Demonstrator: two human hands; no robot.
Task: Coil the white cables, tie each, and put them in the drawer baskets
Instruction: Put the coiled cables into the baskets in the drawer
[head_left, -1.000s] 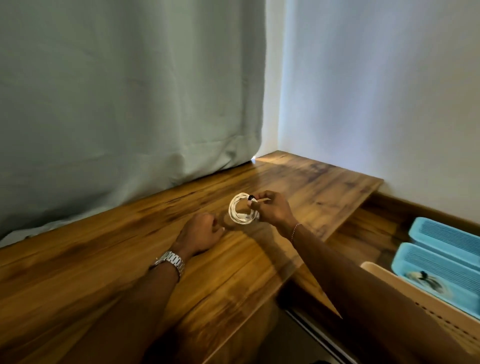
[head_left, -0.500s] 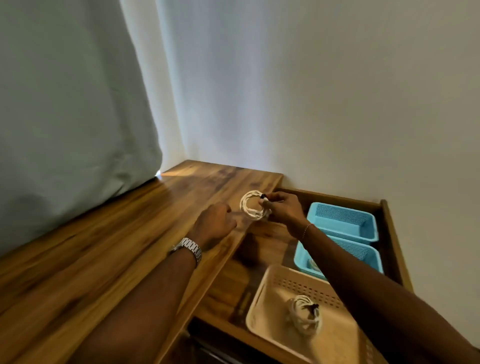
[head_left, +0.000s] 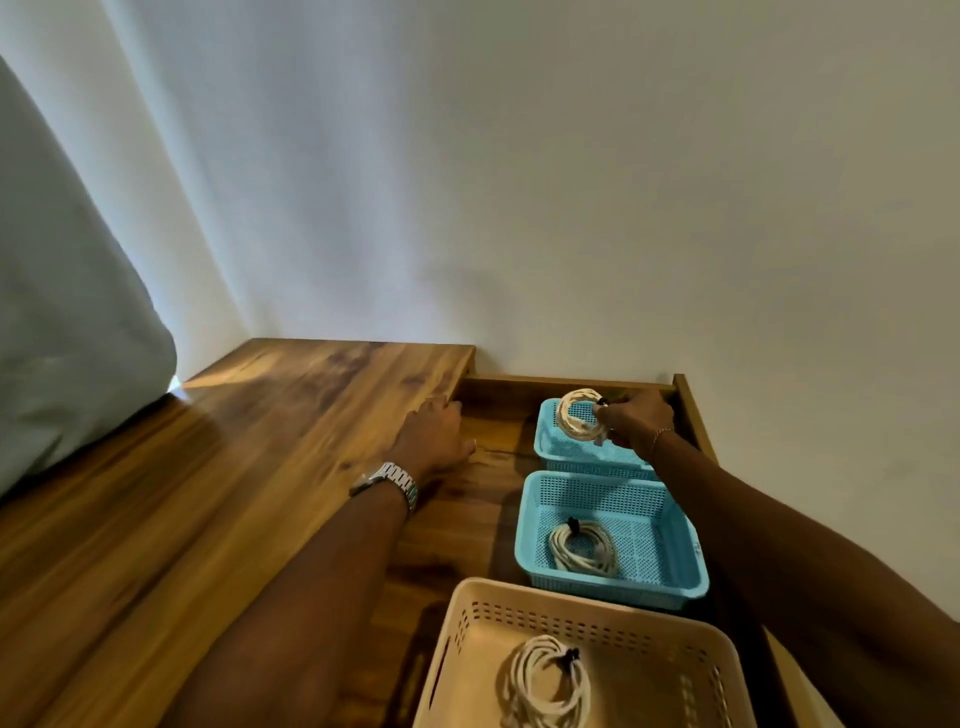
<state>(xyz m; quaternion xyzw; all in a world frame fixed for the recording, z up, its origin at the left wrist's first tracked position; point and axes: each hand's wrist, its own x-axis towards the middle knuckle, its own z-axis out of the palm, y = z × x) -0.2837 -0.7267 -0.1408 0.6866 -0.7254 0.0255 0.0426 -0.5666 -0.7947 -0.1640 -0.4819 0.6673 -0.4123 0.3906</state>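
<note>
Over the far blue basket (head_left: 558, 451), the right hand (head_left: 635, 418) pinches a coiled white cable (head_left: 576, 413) by its black tie, fingers curled round the coil's right side; coil hangs upright above the basket's interior, not resting on its floor. Right wrist carries a thin bracelet (head_left: 661, 432). Left hand (head_left: 434, 434) lies at the wooden countertop's (head_left: 249, 467) right edge, fingers loosely bent, gripping nothing; metal watch (head_left: 387, 480) on that wrist. Nearer, second blue basket (head_left: 670, 551) holds one tied white coil (head_left: 582, 551) flat on its floor. Nearest, beige basket (head_left: 675, 675) holds another tied coil (head_left: 548, 680). All three baskets sit in a row inside the open wooden drawer (head_left: 688, 410), beside the countertop. Pale curtain (head_left: 67, 312) at left, plain wall (head_left: 571, 182) behind
</note>
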